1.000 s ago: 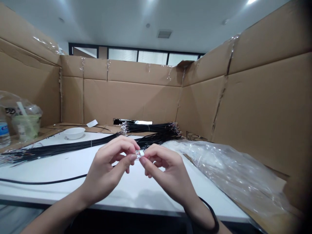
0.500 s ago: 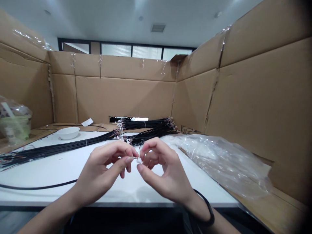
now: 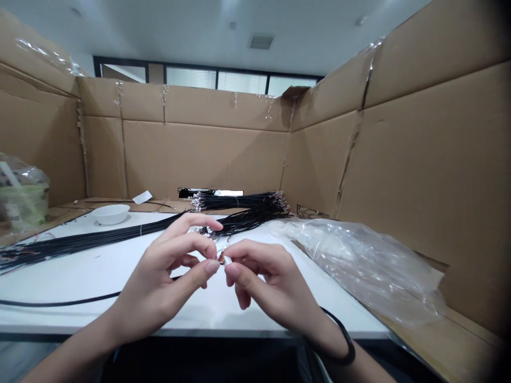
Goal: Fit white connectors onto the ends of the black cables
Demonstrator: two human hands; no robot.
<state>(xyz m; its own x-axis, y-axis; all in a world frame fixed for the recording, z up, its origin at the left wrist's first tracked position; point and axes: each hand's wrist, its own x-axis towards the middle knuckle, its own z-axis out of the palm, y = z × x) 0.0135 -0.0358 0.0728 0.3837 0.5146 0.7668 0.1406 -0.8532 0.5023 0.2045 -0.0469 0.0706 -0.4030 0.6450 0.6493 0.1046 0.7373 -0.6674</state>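
Two hands pinch one small white plastic connector.
Left hand and right hand meet fingertip to fingertip above the white tabletop.

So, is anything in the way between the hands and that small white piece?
Nothing visible. The left hand and right hand both pinch the small white piece directly, above the white table. The black wire bundles lie farther back.

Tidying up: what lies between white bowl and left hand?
A bundle of black wires lies across the table between bowl and left hand, head view.
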